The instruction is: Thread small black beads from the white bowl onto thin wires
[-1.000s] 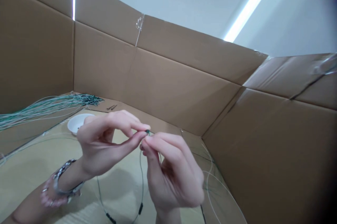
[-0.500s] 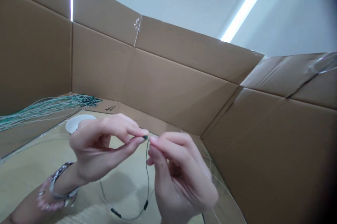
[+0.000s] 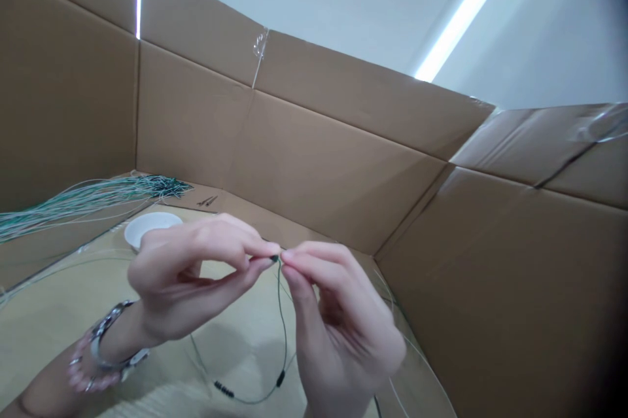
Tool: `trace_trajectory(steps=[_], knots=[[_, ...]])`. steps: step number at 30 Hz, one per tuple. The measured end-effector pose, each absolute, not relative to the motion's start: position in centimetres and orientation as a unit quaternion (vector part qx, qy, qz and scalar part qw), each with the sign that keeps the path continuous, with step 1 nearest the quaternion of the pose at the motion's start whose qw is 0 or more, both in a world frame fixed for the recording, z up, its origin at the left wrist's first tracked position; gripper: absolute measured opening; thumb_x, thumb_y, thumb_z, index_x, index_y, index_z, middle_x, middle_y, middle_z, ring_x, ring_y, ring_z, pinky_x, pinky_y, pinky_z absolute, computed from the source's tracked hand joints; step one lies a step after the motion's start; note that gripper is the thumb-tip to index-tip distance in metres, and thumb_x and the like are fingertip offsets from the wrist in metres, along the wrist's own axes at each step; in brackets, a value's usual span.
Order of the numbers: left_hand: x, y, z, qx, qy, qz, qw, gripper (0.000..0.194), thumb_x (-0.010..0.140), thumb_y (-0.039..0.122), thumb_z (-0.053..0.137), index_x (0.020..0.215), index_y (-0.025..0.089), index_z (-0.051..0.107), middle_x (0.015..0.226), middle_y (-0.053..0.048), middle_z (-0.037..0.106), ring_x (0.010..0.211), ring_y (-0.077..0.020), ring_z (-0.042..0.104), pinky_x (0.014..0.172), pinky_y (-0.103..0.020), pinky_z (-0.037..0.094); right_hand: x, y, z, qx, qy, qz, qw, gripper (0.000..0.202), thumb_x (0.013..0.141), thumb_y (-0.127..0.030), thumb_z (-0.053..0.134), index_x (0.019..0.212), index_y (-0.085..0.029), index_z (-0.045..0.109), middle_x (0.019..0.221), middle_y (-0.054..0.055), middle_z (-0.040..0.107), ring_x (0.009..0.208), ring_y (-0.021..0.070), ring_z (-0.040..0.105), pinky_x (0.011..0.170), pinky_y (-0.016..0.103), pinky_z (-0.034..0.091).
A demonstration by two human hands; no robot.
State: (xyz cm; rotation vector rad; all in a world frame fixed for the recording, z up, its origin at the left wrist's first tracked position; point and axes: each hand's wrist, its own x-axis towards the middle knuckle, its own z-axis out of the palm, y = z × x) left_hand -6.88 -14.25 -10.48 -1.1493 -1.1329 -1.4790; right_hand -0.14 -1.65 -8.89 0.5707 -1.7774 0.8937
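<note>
Between thumb and index finger, my left hand (image 3: 196, 280) pinches a small dark green bead-like piece (image 3: 274, 259) at the end of a cord. My right hand (image 3: 343, 320) is closed in a pinch right beside it, fingertips touching or nearly touching the left ones. What sits between the right fingertips is too small to make out. From the fingertips a thin green cord (image 3: 284, 333) hangs in a loop. Dark wrapped knots or beads (image 3: 224, 389) sit low on the loop, with another dark piece (image 3: 280, 379) to their right.
A white bowl (image 3: 147, 225) stands behind my left hand. A bundle of green and white cords (image 3: 98, 199) lies at the far left, near small tweezers-like tools (image 3: 207, 201). Tall cardboard walls (image 3: 318, 150) surround the pale work surface (image 3: 63, 313). Loose thin strands lie at the right.
My right fingertips have closed up against the left ones at the dark green piece. The hanging loop has shifted slightly right.
</note>
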Motion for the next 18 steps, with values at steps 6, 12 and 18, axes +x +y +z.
trace_trajectory(steps=[6, 12, 18], knots=[[-7.0, -14.0, -10.2, -0.465, -0.467, -0.598, 0.456, 0.025, 0.065, -0.009, 0.07, 0.071, 0.012, 0.058, 0.075, -0.003, 0.071, 0.071, -0.0145, 0.068, 0.064, -0.027, 0.06, 0.1, -1.8, -9.0, 0.225, -0.75, 0.378, 0.494, 0.029, 0.084, 0.002, 0.052, 0.1, -0.018, 0.066, 0.087, 0.001, 0.059, 0.073, 0.0078, 0.059, 0.06, 0.021, 0.053], [-7.1, -14.1, -10.3, -0.472, -0.466, -0.582, 0.47, 0.025, 0.065, -0.007, 0.072, 0.072, 0.013, 0.059, 0.077, -0.002, 0.072, 0.071, -0.0144, 0.069, 0.064, -0.028, 0.06, -0.4, -2.6, -9.6, 0.218, -0.666, 0.366, 0.612, 0.051, 0.073, 0.012, 0.059, 0.114, -0.019, 0.058, 0.088, -0.001, 0.065, 0.076, 0.01, 0.063, 0.063, 0.024, 0.055], [-7.0, -14.4, -10.5, -0.482, -0.477, -0.569, 0.466, 0.025, 0.067, -0.006, 0.071, 0.073, 0.016, 0.06, 0.079, 0.0, 0.073, 0.072, -0.0153, 0.069, 0.066, -0.03, 0.061, -0.2, -3.3, -9.3, 0.225, -0.657, 0.37, 0.617, 0.054, 0.069, 0.013, 0.06, 0.114, -0.015, 0.054, 0.083, -0.002, 0.066, 0.071, 0.0103, 0.065, 0.058, 0.024, 0.056]])
